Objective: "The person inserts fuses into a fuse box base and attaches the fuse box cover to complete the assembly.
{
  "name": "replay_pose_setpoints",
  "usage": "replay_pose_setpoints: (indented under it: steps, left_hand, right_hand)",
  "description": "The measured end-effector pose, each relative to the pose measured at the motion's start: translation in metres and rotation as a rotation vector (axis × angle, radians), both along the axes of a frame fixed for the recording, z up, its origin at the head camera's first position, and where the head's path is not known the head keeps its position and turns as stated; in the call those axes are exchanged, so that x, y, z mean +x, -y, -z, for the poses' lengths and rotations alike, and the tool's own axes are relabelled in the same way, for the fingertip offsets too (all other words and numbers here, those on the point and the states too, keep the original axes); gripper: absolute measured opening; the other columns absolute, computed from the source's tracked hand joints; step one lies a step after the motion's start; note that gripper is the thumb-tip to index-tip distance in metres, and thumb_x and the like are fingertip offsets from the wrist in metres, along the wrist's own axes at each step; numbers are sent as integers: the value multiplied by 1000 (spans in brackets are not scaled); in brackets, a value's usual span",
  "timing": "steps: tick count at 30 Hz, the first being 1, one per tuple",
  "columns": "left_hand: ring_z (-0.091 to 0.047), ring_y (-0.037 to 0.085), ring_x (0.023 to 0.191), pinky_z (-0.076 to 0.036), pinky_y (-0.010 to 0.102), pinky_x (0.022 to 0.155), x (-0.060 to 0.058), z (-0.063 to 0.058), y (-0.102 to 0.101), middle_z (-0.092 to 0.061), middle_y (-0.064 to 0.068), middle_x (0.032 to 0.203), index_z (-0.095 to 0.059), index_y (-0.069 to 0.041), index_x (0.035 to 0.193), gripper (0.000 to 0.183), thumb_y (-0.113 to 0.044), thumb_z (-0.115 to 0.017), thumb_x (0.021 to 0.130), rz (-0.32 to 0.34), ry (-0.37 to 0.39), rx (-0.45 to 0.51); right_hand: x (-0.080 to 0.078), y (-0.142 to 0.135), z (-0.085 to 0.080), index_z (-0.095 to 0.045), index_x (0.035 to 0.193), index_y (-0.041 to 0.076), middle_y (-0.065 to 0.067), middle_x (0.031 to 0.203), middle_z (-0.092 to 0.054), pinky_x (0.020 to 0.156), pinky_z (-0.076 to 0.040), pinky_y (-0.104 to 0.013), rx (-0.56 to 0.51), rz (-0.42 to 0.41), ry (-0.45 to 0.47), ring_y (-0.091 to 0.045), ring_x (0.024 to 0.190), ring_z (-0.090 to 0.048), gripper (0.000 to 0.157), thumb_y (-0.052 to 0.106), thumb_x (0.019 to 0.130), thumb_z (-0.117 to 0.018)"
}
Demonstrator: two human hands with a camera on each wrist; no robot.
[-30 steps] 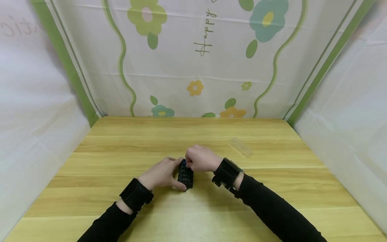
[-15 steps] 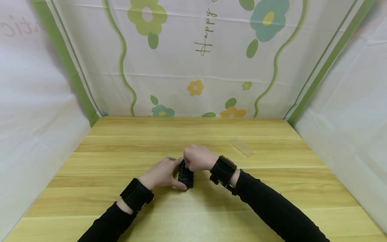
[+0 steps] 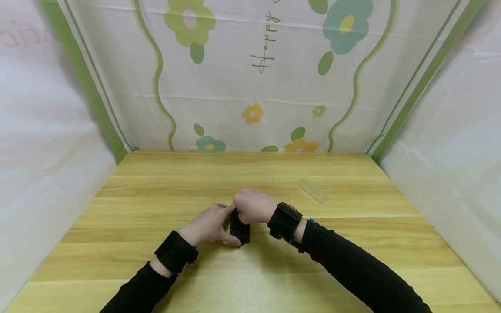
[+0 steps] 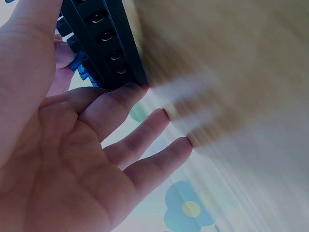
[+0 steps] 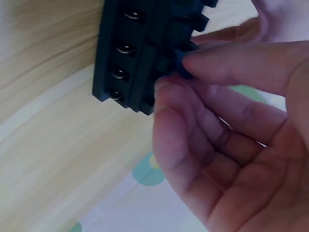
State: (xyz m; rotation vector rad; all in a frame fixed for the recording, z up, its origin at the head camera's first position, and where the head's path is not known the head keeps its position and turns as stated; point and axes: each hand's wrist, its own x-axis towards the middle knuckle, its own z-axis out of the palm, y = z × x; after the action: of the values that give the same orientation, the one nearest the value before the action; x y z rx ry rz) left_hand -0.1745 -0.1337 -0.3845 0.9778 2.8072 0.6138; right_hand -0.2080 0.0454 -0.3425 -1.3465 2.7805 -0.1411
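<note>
A black terminal block (image 3: 239, 232) with a row of metal screw contacts lies on the table in the head view. My left hand (image 3: 207, 224) grips it by its two ends, thumb at the near end and index finger at the far end; the other fingertips touch the table in the left wrist view. Over the block's far part, my right hand (image 3: 254, 206) pinches a small blue piece (image 5: 180, 63) between thumb and fingers, against the block's side. Blue also shows on that piece (image 4: 81, 68) in the left wrist view. Its exact kind is mostly hidden by the fingers.
A clear plastic cover (image 3: 312, 190), long and narrow, lies on the wooden table (image 3: 156, 182) beyond the right hand. A floral cloth (image 3: 219, 87) hangs behind the table, and white cloth stands on both sides.
My right hand has shifted slightly left over the block and its wrist has turned, covering more of the far end. The left hand, the block and the clear cover stay in place.
</note>
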Motion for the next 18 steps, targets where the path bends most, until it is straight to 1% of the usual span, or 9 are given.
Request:
replay_pose_setpoints:
  steps: [5, 9, 13, 18]
  left_hand:
    - [-52, 31, 113, -43, 38, 90, 0, 0, -1, -58, 17, 119, -41, -11, 145, 96, -56, -78, 68, 7, -4, 15]
    - [-53, 30, 110, -43, 37, 89, -1, 1, 0, -58, 15, 117, -44, -11, 142, 93, -56, -78, 67, 11, -12, 21]
    - [-55, 28, 107, -44, 35, 88, -1, 2, 0, -60, 12, 114, -47, -13, 138, 89, -57, -78, 68, 18, -16, 20]
    - [-56, 24, 103, -45, 33, 86, -1, 2, 0, -60, 8, 110, -52, -13, 130, 80, -57, -78, 68, 27, -14, 29]
  right_hand:
    - [2, 2, 2, -32, 60, 18, 5, 58, -19, 47, -17, -21, 11, -7, -59, -9, 52, -20, 39, 0, 81, -59]
    - [3, 4, 0, -32, 61, 18, 4, 59, -19, 47, -16, -22, 23, 7, -59, -9, 53, -19, 37, 0, 78, -59]
    - [3, 7, -1, -38, 62, 18, 4, 59, -24, 47, -18, -21, 36, 23, -38, -10, 53, -23, 34, 1, 78, -63]
    - [3, 9, -2, -47, 67, 16, 3, 61, -29, 48, -21, -22, 48, 32, -38, -11, 56, -27, 26, 2, 77, -65]
